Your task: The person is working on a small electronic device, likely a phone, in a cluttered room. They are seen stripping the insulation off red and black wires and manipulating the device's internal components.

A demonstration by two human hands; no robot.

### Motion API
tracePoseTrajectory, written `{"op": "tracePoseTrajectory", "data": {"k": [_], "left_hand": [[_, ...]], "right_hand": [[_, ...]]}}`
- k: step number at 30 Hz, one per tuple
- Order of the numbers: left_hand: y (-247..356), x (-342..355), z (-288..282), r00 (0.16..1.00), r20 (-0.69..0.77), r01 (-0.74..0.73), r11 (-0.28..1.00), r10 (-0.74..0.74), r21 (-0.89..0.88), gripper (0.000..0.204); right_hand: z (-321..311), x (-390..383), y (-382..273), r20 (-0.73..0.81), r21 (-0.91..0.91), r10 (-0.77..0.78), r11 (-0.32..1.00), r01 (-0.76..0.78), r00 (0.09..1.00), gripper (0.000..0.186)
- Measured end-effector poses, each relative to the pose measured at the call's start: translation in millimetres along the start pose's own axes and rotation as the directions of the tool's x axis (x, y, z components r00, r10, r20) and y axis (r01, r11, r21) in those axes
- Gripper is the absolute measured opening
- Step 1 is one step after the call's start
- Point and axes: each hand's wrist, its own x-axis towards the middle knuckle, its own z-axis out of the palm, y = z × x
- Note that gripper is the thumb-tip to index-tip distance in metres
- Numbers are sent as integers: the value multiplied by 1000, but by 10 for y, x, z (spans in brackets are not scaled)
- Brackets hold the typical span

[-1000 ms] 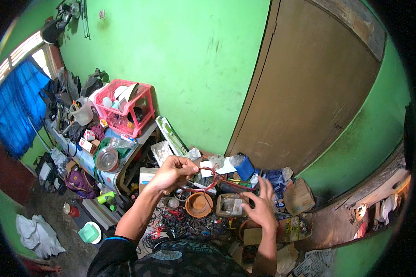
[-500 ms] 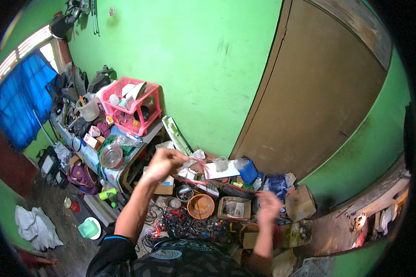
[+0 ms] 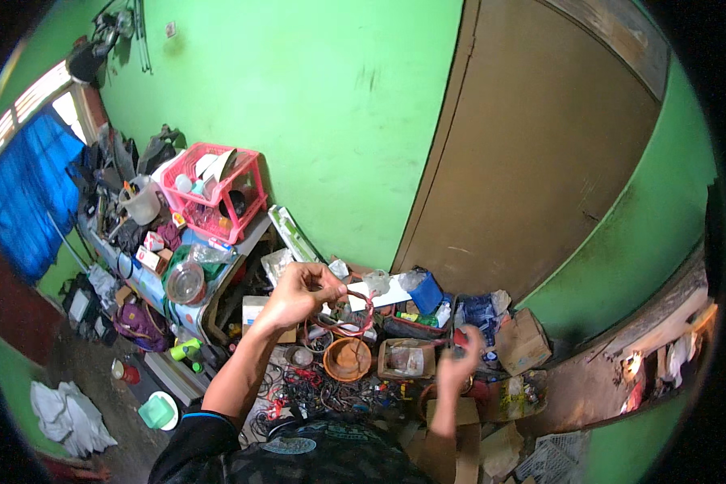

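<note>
My left hand [image 3: 298, 297] is raised over the clutter, its fingers pinched on a reddish cable [image 3: 370, 313] that hangs in a loose loop to the right of the fingertips. Lower and further right, my right hand [image 3: 458, 365] is closed and slightly blurred. A dark red and black piece shows at its fingers, and a stretch of the cable seems to run toward it; the exact grip is hard to make out. Beneath both hands lies a tangle of black and red cables [image 3: 331, 397]. An orange bowl [image 3: 348, 360] and an open cardboard box [image 3: 407, 358] sit between the hands.
On the left, a table holds a pink dish rack [image 3: 214, 192], a clear round container [image 3: 186, 283] and several small boxes. A blue container [image 3: 424, 292] stands near the brown door [image 3: 532, 161]. At right are a cardboard box [image 3: 523, 342] and a grey crate [image 3: 550, 457].
The cable, earlier stretched between my hands, now hangs in a clearer loop from my left hand. My left hand has shifted slightly right; my right hand is roughly where it was. The view has turned slightly.
</note>
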Motion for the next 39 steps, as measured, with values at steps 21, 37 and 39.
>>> {"op": "tracePoseTrajectory", "data": {"k": [21, 37, 39], "left_hand": [[-207, -4, -597, 952, -299, -76, 996, 59, -44, 8], [-196, 147, 273, 999, 7, -37, 990, 38, -138, 9], [-174, 125, 368, 997, 38, -57, 986, 64, -154, 9]], "right_hand": [[-259, -63, 768, 185, 299, 333, 877, -375, 925, 20], [463, -101, -832, 349, 295, -269, 941, 167, 898, 27], [665, -144, -775, 627, 370, -221, 929, -36, 747, 15]]}}
